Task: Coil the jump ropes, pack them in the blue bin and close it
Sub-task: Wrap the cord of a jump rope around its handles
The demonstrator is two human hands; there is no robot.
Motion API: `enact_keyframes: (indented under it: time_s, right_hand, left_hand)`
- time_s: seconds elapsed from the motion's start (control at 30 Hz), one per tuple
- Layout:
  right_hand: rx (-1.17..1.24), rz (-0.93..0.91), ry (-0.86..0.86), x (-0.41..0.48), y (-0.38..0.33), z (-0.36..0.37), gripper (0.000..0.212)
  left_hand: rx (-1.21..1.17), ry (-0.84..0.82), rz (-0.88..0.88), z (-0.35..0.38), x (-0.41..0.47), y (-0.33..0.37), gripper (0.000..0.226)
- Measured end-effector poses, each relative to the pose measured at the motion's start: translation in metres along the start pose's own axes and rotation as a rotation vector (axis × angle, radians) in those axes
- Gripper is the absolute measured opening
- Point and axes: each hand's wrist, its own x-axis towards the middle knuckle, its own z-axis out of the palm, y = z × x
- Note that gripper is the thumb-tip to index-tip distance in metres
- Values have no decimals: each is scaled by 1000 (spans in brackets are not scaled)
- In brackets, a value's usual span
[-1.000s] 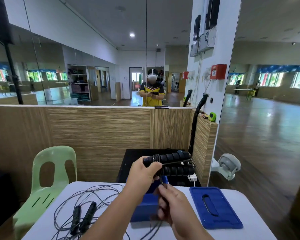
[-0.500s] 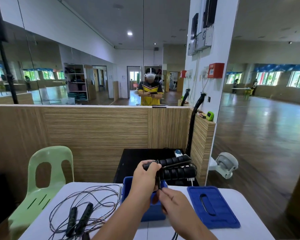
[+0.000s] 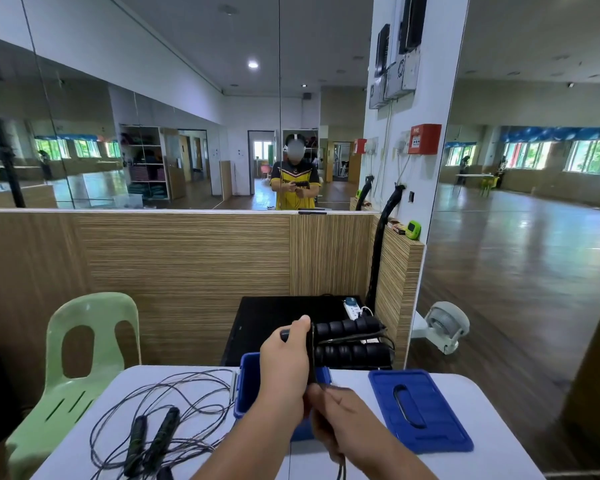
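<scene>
My left hand (image 3: 286, 362) grips two black ribbed jump rope handles (image 3: 352, 342) side by side, held level above the open blue bin (image 3: 245, 386). Just below it, my right hand (image 3: 340, 419) pinches that rope's thin dark cord, which hangs down past the table's near edge. The bin stands on the white table (image 3: 492, 441), mostly hidden behind my arms. Its blue lid (image 3: 420, 408) lies flat on the table to the right. A second jump rope (image 3: 153, 431) with black handles lies loose and tangled on the left of the table.
A pale green plastic chair (image 3: 70, 386) stands at the table's left corner. Behind the table are a wooden partition (image 3: 187, 254), a black box with a power strip, a mirror wall and a small grey fan (image 3: 445, 327) on the floor at right.
The view has tilted and shifted, so the table shows more. My left hand has lowered the handles a little towards the bin; my right hand still pinches the cord beneath.
</scene>
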Motion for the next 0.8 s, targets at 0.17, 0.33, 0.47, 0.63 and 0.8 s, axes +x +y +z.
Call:
enact_keyframes:
  time_s: [0.17,0.33,0.47,0.63,0.8]
  right_hand:
    - [-27,-70,-46,5,6,-29,46]
    - [-275,-154,-52,15,-12,-61,16]
    - [-157,224,86,58,8,-104,28]
    - [-547,95,-195,80,-63,-103,25]
    - [-884,-19,-236,87,-98,-104,12]
  left_hand:
    - [48,-73,-9,-4,-6,3,30]
    - [79,-134,-14,-9,-12,4,29]
    - [96,-126,1,-15,-11,8,28]
    - [137,-149,32,-22,-12,11,31]
    - [242,-121,71,-29,-3,6,31]
